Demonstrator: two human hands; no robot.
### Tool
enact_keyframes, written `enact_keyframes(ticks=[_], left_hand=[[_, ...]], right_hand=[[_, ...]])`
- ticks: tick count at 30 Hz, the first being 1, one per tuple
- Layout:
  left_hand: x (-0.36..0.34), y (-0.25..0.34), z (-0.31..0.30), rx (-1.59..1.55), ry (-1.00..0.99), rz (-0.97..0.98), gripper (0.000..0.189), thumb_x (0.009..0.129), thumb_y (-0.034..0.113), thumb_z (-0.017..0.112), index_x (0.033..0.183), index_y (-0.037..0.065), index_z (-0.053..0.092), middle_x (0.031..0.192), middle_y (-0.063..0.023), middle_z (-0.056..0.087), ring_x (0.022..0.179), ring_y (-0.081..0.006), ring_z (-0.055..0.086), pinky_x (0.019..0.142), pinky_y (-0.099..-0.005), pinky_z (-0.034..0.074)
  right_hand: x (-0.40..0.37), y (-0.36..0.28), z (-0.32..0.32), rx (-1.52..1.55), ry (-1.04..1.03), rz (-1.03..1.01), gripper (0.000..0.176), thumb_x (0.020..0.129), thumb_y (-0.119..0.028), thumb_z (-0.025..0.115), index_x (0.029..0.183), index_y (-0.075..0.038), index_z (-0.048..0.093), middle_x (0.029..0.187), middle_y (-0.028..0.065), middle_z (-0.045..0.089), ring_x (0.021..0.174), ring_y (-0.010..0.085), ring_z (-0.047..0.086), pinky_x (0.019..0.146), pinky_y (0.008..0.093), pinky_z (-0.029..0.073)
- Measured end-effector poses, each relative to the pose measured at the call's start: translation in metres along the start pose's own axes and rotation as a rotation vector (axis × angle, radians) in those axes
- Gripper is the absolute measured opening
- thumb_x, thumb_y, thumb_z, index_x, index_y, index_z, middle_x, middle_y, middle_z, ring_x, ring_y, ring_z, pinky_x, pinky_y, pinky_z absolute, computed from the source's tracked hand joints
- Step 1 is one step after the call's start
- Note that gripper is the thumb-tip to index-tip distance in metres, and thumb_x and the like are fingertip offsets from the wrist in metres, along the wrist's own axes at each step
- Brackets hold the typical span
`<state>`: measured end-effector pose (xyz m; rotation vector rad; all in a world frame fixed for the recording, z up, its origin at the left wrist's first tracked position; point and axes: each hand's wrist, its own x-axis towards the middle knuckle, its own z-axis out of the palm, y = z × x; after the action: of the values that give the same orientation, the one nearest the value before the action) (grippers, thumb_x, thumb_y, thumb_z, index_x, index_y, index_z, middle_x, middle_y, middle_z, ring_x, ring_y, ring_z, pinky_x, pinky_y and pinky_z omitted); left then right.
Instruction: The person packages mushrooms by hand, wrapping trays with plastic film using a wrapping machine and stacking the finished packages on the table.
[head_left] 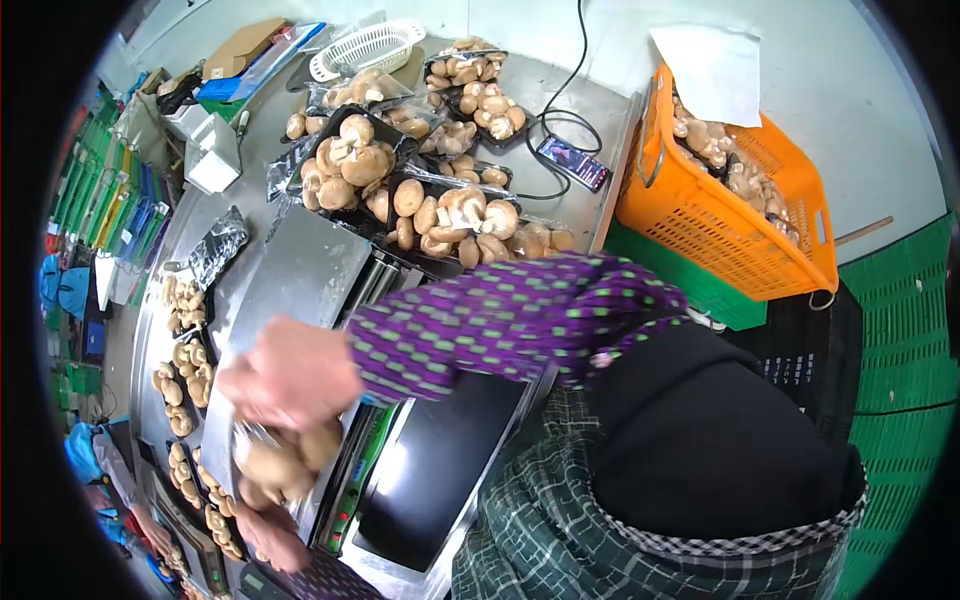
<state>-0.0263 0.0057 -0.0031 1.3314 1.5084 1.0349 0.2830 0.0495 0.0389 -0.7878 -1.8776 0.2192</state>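
A pack of mushrooms [275, 468], blurred by motion, sits over the metal wrapping machine [300, 262] with shiny clear plastic film [256, 436] on its upper part. My right hand [290, 375], in a purple patterned sleeve, is closed like a fist just above the pack, against the film; motion smears its fingers. At the pack's lower end is my left hand [272, 540], its fingers curled against the pack and partly hidden. Beside the pack, toward my body, lies the machine's black plate [435, 480].
Several mushroom trays [350, 165] crowd the steel table beyond my right arm, near a phone [573, 163] and cable. An orange crate [730, 220] of mushrooms stands at upper right. More packs [190, 370] line the left side. Another person's arm [150, 525] shows at lower left.
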Motion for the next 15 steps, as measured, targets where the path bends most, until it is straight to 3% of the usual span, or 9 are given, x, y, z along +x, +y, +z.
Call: enact_keyframes(ticks=[3,4,5,6,7,9,12,13,15], left_hand=[[-0.109,0.063,0.058,-0.24,0.287,0.048,0.033,0.091,0.027,0.049,0.094,-0.005,0.058,0.085,-0.0158,0.059,0.069,-0.0233,0.055,0.058,-0.0331,0.045],[-0.135,0.06,0.051,-0.077,0.138,0.288,0.03,0.088,0.024,0.049,0.083,-0.003,0.06,0.078,-0.0173,0.061,0.062,-0.0266,0.057,0.052,-0.0358,0.045],[-0.15,0.049,0.037,0.396,0.056,0.465,0.031,0.089,0.025,0.05,0.091,-0.004,0.061,0.081,-0.019,0.062,0.065,-0.0324,0.058,0.057,-0.0386,0.048],[-0.161,0.03,0.022,0.664,-0.197,0.086,0.03,0.09,0.023,0.049,0.099,-0.003,0.06,0.09,-0.019,0.063,0.071,-0.0343,0.059,0.064,-0.0393,0.049],[-0.166,0.011,0.019,0.772,-0.344,0.09,0.029,0.09,0.018,0.048,0.108,-0.003,0.058,0.096,-0.0194,0.063,0.082,-0.0349,0.058,0.075,-0.0402,0.048],[-0.156,0.035,0.07,0.455,-0.201,-0.552,0.031,0.09,0.016,0.048,0.113,-0.003,0.055,0.105,-0.0222,0.059,0.091,-0.0348,0.056,0.082,-0.0396,0.045],[-0.148,0.009,0.069,0.501,-0.02,-0.351,0.037,0.096,0.024,0.041,0.116,-0.005,0.054,0.115,-0.0253,0.051,0.095,-0.0306,0.054,0.084,-0.0359,0.043],[-0.144,-0.007,0.064,0.346,0.181,-0.363,0.036,0.094,0.025,0.044,0.114,-0.004,0.055,0.102,-0.0201,0.058,0.087,-0.0286,0.057,0.077,-0.0338,0.047],[-0.129,-0.062,0.049,-0.05,0.364,-0.318,0.04,0.093,0.037,0.05,0.095,-0.002,0.057,0.069,-0.0035,0.049,0.055,-0.0079,0.042,0.046,-0.0208,0.033]], right_hand=[[-0.042,-0.067,-0.054,0.21,-0.078,-0.101,0.02,0.084,-0.02,0.056,0.073,-0.008,0.045,0.06,0.0057,0.048,0.044,0.0228,0.051,0.038,0.0326,0.039],[-0.062,-0.08,-0.06,0.166,-0.058,-0.078,0.02,0.085,-0.02,0.055,0.073,-0.008,0.045,0.061,0.0056,0.049,0.044,0.0217,0.051,0.038,0.0317,0.039],[-0.083,-0.088,-0.06,0.123,-0.04,-0.058,0.02,0.086,-0.02,0.054,0.072,-0.008,0.045,0.062,0.0055,0.049,0.044,0.0205,0.051,0.038,0.0308,0.039],[-0.101,-0.092,-0.061,0.163,-0.11,0.058,0.02,0.086,-0.021,0.054,0.074,-0.007,0.047,0.061,0.0056,0.049,0.045,0.0207,0.052,0.039,0.0308,0.039],[-0.118,-0.091,-0.057,0.205,-0.176,0.175,0.019,0.087,-0.022,0.053,0.076,-0.007,0.049,0.061,0.0057,0.048,0.046,0.0208,0.053,0.039,0.0307,0.039],[-0.15,-0.069,-0.038,0.048,-0.405,0.499,0.023,0.085,-0.031,0.058,0.087,-0.009,0.053,0.065,0.0103,0.055,0.057,0.0267,0.059,0.043,0.0361,0.043],[-0.167,-0.029,-0.06,0.35,-0.452,1.03,0.034,0.084,-0.038,0.061,0.084,-0.004,0.055,0.063,0.0093,0.056,0.055,0.0191,0.058,0.046,0.0305,0.045],[-0.175,-0.025,-0.064,0.581,-0.445,1.247,0.034,0.087,-0.035,0.059,0.08,-0.002,0.055,0.06,0.0071,0.055,0.053,0.0153,0.057,0.044,0.028,0.045],[-0.189,-0.022,-0.062,0.681,-0.351,1.282,0.033,0.088,-0.031,0.058,0.078,0.0,0.055,0.058,0.0058,0.054,0.049,0.0135,0.055,0.042,0.0263,0.043]])
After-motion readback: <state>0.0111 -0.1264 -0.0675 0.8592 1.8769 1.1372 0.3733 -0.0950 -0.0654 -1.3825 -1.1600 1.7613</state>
